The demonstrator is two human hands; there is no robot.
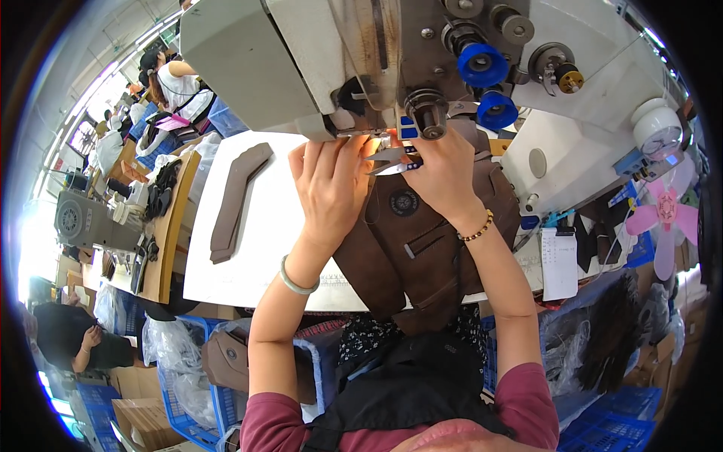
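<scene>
A brown leather-like piece [388, 260] with a round dark badge and a short zip-like slot lies under the sewing machine head [316, 68]. My right hand [444, 169] is closed around a pair of thread snips [390, 157], their blades pointing left near the needle area. Close by, my left hand [329, 184] has its fingers bent and its fingertips gathered by the needle. What those fingertips pinch is hidden from here. A small lamp glow lights the gap between both hands.
On the white table [207, 218], a long brown strip [239, 200] lies to the left. A notepad [559, 264], a pink fan [666, 207] and a white dial gauge [659, 128] stand at the right. Blue baskets [218, 407] flank my lap; other people sit at left.
</scene>
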